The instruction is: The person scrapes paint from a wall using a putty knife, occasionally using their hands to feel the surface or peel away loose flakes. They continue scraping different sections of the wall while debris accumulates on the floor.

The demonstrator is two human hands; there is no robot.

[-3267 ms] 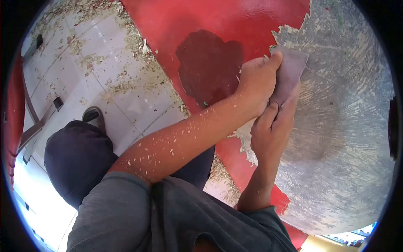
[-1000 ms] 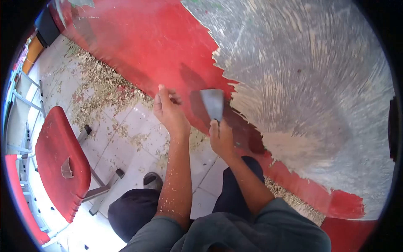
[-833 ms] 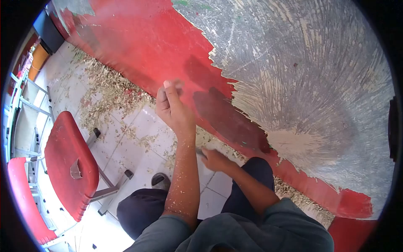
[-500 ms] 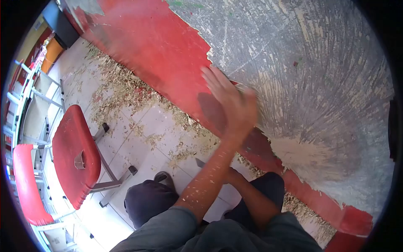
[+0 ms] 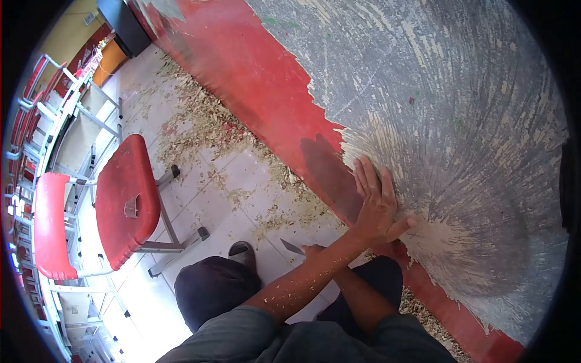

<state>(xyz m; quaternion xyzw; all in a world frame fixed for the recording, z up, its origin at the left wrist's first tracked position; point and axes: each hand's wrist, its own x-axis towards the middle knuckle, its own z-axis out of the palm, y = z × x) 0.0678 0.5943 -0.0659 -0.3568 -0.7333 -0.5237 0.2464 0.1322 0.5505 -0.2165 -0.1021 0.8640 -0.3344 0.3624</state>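
My left hand (image 5: 376,202) lies with spread fingers against the wall (image 5: 460,121), at the border between bare grey plaster and red paint (image 5: 254,66). Pale flakes stick to the left forearm. Below it, my right hand (image 5: 313,250) is low between my knees, partly covered by the left arm. Out of its fingers juts the flat grey blade of a scraper (image 5: 292,246), pointing up and left; its handle is hidden. Around the left hand, the plaster carries fan-shaped scratches and a ragged paint edge.
Paint flakes (image 5: 209,121) lie heaped along the wall's foot on the white tiled floor (image 5: 187,206). A red chair (image 5: 127,202) with a small brownish cup-like piece (image 5: 131,207) on its seat stands at left. More chairs and tables line the far left. My sandalled foot (image 5: 242,254) is below.
My left hand has moved down and right along the wall and is less blurred. The view has shifted slightly. My right hand and the scraper blade show more clearly beside the left arm.
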